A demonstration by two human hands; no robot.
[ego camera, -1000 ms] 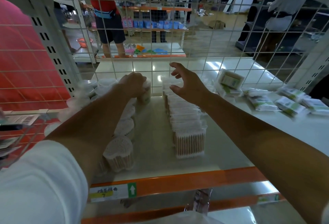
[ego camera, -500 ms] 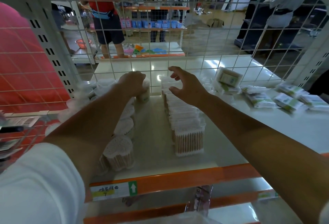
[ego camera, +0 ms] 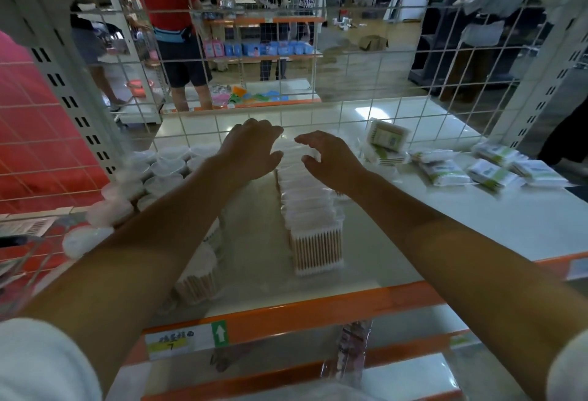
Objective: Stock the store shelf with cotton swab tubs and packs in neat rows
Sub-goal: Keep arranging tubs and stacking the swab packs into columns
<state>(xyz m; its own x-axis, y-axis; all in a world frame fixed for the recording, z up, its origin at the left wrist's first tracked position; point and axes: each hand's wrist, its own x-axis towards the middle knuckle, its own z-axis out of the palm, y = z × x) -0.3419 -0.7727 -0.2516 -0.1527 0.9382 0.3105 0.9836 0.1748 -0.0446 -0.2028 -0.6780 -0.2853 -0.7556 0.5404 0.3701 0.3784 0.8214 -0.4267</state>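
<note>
Fingers [ego camera: 305,139] of right hand [ego camera: 331,158] loosely curled and apart, gripping nothing; same for left hand [ego camera: 251,149]. Both poised over far end of row of square tubs [ego camera: 313,209], just below and between them, equally near. Row's long axis running front to back. Round tubs [ego camera: 165,166] clustered left, each packed with swabs. Flat packs [ego camera: 490,171] strewn right on shelf [ego camera: 445,225], well apart.

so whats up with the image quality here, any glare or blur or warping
Head view: ceiling light glares off the white shelf behind the wire grid; both hands, left and right, look slightly motion-blurred; wide-angle bowing bends the uprights and orange shelf edge; the foreground is dim.
</note>
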